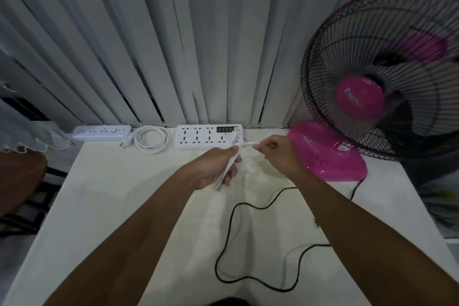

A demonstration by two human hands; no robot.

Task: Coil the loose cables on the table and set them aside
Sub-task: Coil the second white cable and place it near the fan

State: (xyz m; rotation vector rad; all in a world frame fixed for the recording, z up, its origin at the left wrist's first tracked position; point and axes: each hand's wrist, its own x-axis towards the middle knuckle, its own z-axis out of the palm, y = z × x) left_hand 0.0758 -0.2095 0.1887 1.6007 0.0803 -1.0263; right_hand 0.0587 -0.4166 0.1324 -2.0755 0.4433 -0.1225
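Note:
My left hand (218, 166) is closed around a folded bundle of white cable (229, 169) above the middle of the table. My right hand (275, 154) pinches the free end of that same white cable (248, 144) and holds it taut toward the large white power strip (207, 136). A loose black cable (238, 238) snakes across the table in front of me, running from the pink fan. At the back lies a coiled white cable (152, 139) beside a smaller white power strip (101, 132).
A pink fan (387, 87) stands at the back right, its base (330, 156) on the cream table (119, 206). Grey vertical blinds hang behind. A dark chair (19, 181) stands off the left edge.

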